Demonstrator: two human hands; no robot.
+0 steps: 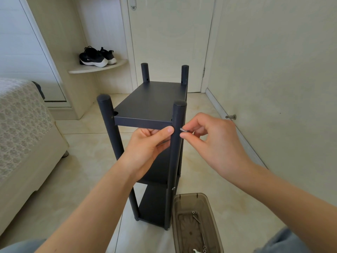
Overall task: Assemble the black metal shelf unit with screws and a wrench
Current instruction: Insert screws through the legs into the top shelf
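Your left hand [145,145] grips the shelf [149,105] edge at the post [177,125], and your right hand [209,141], just beside it, pinches what looks like a screw [184,130], a tray [198,223] below.

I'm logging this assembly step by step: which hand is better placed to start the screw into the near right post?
The right hand: it pinches the screw right beside the near right post, level with the top shelf. The left hand holds that post at the shelf edge, steadying it.

Your single head-worn camera looks forward and down, close above the shelf unit [151,101], with the door [169,42] straight ahead.
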